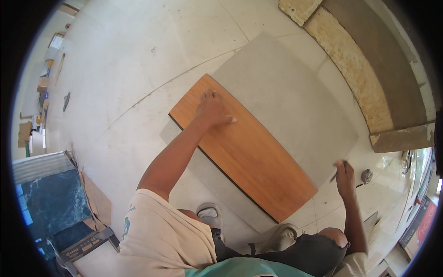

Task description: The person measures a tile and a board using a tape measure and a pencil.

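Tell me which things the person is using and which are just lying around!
In use:
orange-brown board, under the left fingers
grey slab, beneath the board
thin dark stick, in the right fingers

Probably just lying about:
blue marbled panel
small roundish thing, right
narrow dark object, far left

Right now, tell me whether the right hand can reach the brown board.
Likely yes: the right hand is near the brown board, with nothing visible blocking the way, though it seems to hold a thin dark thing.

The left arm (168,159) reaches far out, the left hand (212,111) palm down, thumb (232,119) sticking out. The right hand (345,179) is curled up.
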Demonstrator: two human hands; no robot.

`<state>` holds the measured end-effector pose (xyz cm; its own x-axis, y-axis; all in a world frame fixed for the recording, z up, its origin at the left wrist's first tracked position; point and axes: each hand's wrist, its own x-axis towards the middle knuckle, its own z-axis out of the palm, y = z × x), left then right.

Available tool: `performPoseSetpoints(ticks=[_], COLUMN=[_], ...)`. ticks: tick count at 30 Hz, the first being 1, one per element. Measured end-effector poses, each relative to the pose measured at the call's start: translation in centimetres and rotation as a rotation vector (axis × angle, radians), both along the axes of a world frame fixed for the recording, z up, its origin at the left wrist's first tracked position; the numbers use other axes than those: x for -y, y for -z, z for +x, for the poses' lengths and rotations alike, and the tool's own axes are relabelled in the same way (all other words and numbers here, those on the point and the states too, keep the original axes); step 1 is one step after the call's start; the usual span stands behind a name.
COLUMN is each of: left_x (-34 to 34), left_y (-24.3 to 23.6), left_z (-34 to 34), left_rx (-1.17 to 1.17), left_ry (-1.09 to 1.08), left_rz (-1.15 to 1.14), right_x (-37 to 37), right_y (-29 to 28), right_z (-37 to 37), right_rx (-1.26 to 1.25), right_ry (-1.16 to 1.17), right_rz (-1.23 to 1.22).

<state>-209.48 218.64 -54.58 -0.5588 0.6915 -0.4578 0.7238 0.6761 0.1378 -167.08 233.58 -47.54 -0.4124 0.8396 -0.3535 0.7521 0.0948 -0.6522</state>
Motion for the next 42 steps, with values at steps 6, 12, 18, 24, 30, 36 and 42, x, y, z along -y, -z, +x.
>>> performPoseSetpoints(ticks=[6,12,18,24,30,36,42], left_x=[0.3,0.8,0.8,0.8,1.0,1.0,0.7], left_y=[0.7,1.1,0.8,1.0,1.8,1.5,0.7], left_z=[-0.4,-0.2,-0.2,-0.4,-0.4,-0.4,0.0], left_rx=[0.035,0.057,0.021,0.042,0.047,0.048,0.039], left_ry=[0.011,-0.033,-0.012,-0.017,-0.027,-0.037,-0.019], left_rz=[0.042,0.162,0.159,0.150,0.168,0.178,0.175], right_x=[-2.7,-0.7,0.4,0.7,0.9,0.7,-0.1], right_y=[-0.5,5.3,10.0,11.1,10.8,10.3,10.2], right_z=[-19.6,-35.1,-40.9,-42.9,-43.7,-44.1,-43.1], right_rx=[-0.113,-0.565,-0.602,-0.601,-0.541,-0.444,-0.402], right_ry=[-0.402,-0.186,-0.147,-0.123,-0.095,-0.127,-0.093], right_rz=[-0.169,-0.437,-0.519,-0.488,-0.486,-0.499,-0.489])
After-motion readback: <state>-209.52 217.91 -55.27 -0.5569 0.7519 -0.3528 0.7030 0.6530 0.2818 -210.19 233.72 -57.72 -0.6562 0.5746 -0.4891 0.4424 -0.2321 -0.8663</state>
